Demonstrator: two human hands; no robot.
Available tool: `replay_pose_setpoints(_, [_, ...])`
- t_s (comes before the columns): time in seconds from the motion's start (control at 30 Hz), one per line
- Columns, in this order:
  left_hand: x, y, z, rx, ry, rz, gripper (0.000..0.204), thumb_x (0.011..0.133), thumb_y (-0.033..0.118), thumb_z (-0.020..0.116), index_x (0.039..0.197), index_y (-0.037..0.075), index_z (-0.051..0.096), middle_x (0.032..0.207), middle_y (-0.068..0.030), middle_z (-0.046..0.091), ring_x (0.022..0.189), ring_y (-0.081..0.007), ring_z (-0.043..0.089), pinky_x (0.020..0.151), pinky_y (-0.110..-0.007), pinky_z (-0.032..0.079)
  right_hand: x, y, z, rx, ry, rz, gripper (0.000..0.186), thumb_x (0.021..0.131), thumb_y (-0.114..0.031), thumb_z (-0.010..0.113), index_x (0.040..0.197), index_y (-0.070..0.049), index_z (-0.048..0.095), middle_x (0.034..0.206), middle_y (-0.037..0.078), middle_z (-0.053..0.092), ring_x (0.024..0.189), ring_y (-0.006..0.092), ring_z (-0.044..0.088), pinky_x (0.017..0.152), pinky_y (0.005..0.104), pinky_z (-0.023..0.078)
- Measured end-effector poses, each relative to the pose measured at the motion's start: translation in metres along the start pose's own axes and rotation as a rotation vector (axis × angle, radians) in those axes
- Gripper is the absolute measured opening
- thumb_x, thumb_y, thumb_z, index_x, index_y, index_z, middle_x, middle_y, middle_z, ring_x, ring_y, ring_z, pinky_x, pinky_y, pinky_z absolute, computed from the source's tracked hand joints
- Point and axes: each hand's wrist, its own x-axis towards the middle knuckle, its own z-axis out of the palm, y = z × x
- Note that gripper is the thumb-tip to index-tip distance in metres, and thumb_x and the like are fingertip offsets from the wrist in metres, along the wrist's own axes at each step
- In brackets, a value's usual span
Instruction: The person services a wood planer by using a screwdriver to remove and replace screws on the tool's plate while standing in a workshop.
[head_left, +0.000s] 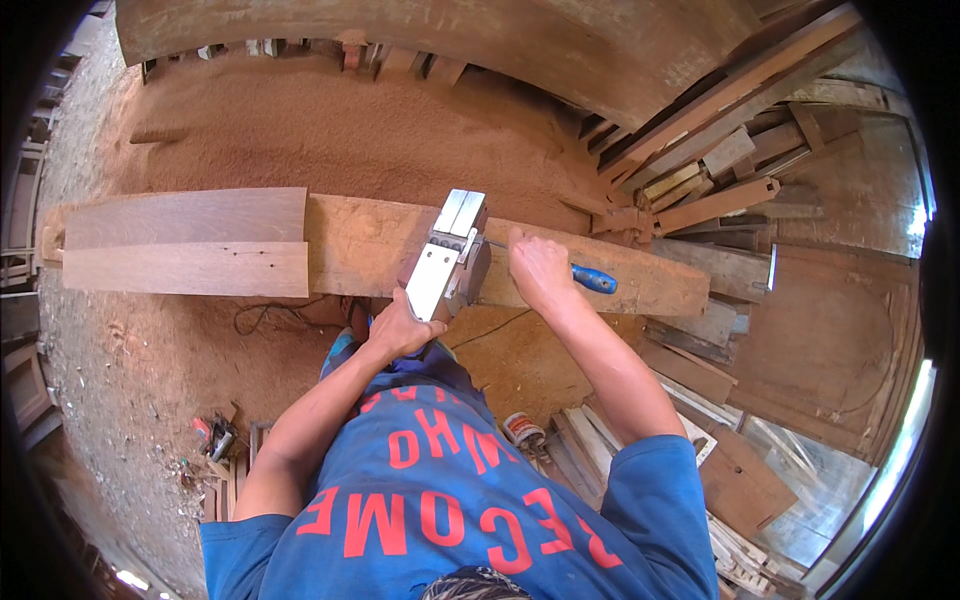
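Dark patterned material (475, 583) edges into the foreground, just before a blue T-shirt (400, 481) with red lettering, worn by a person standing at a wooden beam (380, 240). On the beam, right of its middle, an electric hand planer (432, 278) rests with its silver sole turned up. The left hand (402, 328) clasps the planer's near end, thumb laid along it. The right hand (540, 268) is curled into a fist around a blue-handled screwdriver (595, 279), whose slim shaft points at the planer's right side; whether the tip touches metal is hard to tell from this angle. To the left, two flat boards (190, 270) lie side by side on the same beam. A dark cord (262, 318) loops near the ground beneath them. Reddish-brown sawdust (330, 120) blankets the ground on the far side, below a large curved wooden panel (430, 45). Stacked timber offcuts (715, 207) crowd the right side beside a broad brown panel (825, 330), while a small tub (522, 430) stands near the person, among more wood strips (580, 445).
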Motion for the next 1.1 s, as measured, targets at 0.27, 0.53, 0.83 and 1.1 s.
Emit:
replay_pose_setpoints(0.27, [-0.001,0.002,-0.002,0.011,-0.014,-0.012,0.108,0.073,0.053,0.082,0.141,-0.015,0.033,0.125,-0.0366,0.066,0.119,-0.0465,0.066,0.102,-0.047,0.052,0.003,-0.01,0.005,0.067,0.05,0.01,0.015,0.089,-0.01,0.062,0.085,-0.003,0.075,0.085,0.02,0.076,0.085,0.0355,0.077,0.073,0.0467,0.061])
replay_pose_setpoints(0.53, [0.002,-0.002,0.003,0.027,0.015,-0.003,0.099,0.073,0.053,0.081,0.134,-0.013,0.039,0.12,-0.0349,0.068,0.115,-0.0455,0.068,0.1,-0.048,0.053,0.005,-0.011,0.016,0.098,0.049,-0.007,0.013,0.089,-0.008,0.062,0.089,-0.002,0.074,0.088,0.021,0.076,0.088,0.0376,0.077,0.075,0.0481,0.061])
replay_pose_setpoints(0.83, [0.003,-0.002,0.004,0.016,0.009,0.005,0.098,0.073,0.052,0.08,0.133,-0.014,0.04,0.12,-0.0351,0.068,0.115,-0.0458,0.068,0.099,-0.048,0.053,0.01,-0.013,0.027,0.161,0.012,0.05,0.015,0.088,-0.005,0.062,0.099,0.002,0.07,0.09,0.025,0.074,0.088,0.0421,0.075,0.075,0.0523,0.06])
replay_pose_setpoints(1.1, [0.001,0.0,0.002,0.016,0.011,-0.006,0.098,0.073,0.052,0.081,0.133,-0.013,0.04,0.12,-0.0355,0.068,0.116,-0.0458,0.068,0.1,-0.048,0.053,0.012,-0.018,0.033,0.305,0.147,0.089,0.014,0.093,-0.011,0.062,0.094,-0.001,0.071,0.094,0.027,0.073,0.09,0.0448,0.072,0.076,0.0559,0.057])
